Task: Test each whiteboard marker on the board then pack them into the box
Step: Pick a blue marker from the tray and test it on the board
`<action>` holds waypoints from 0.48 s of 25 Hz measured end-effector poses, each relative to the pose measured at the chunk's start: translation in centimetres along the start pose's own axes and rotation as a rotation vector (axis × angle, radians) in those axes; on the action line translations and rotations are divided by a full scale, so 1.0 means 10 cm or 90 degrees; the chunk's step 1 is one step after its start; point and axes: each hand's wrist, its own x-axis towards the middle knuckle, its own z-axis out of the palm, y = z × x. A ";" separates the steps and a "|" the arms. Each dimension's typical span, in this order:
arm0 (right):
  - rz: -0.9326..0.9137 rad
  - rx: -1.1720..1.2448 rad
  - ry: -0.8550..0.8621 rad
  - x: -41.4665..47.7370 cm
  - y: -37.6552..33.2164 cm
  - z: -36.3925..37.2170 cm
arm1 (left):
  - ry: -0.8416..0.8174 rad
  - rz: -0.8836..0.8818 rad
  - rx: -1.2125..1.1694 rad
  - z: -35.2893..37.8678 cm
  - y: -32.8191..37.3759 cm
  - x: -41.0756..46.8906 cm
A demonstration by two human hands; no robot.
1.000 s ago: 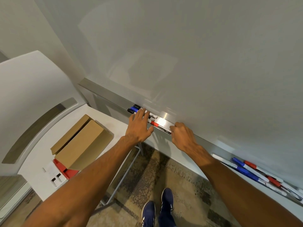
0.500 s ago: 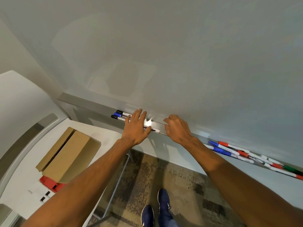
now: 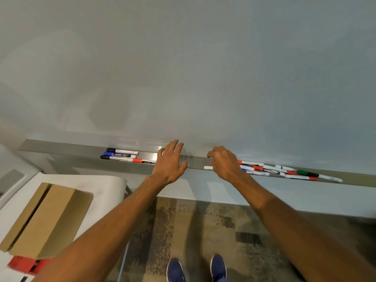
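**Along the marker tray, the hands move on to another pen**

At the middle of the tray (image 3: 61,148), the left hand (image 3: 168,161) has come off the left-end cluster of markers (image 3: 122,155) it was resting on a second ago. It now hovers with fingers spread, holding nothing. The right hand (image 3: 223,164) has slid toward the right-end heap (image 3: 284,171). Its fingers are curled over a white-barrelled marker (image 3: 208,167) whose blunt end pokes out along the tray's front lip.

To my eye a pen is being picked for testing, since the whiteboard (image 3: 183,68) above shows no stroke.

The tray is a long, narrow ledge of brushed metal. The markers are slim, smooth plastic cylinders with black, blue, red and green caps, and they look likely to roll. The cardboard box (image 3: 46,216) is matte brown with a dark seam along its top. It sits on the white counter (image 3: 114,184), well apart from both hands.
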 end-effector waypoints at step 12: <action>0.016 0.000 -0.072 -0.21 0.64 0.38 | -0.061 -0.005 0.014 0.58 0.55 0.18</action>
